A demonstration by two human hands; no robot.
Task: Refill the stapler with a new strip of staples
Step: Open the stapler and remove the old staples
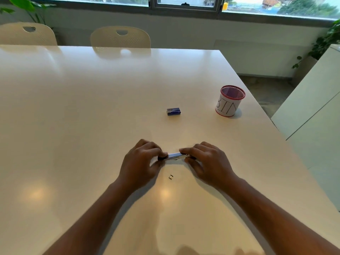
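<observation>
I'm gripping the stapler (pixel 175 156) at both ends, left hand (pixel 141 161) and right hand (pixel 204 161), near the tabletop's (pixel 73 107) near edge. Small staple piece (pixel 171 177) lying beside; staple box (pixel 173 111) mid-table. Can't tell if it's loaded; probably mid-refill.

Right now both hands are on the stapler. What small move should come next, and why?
Probably the right hand should let go and pick up the small staple piece lying just in front. The left hand can keep the stapler steady. Whether the stapler is open is hidden, so check that first. The blue box lies farther away.
</observation>
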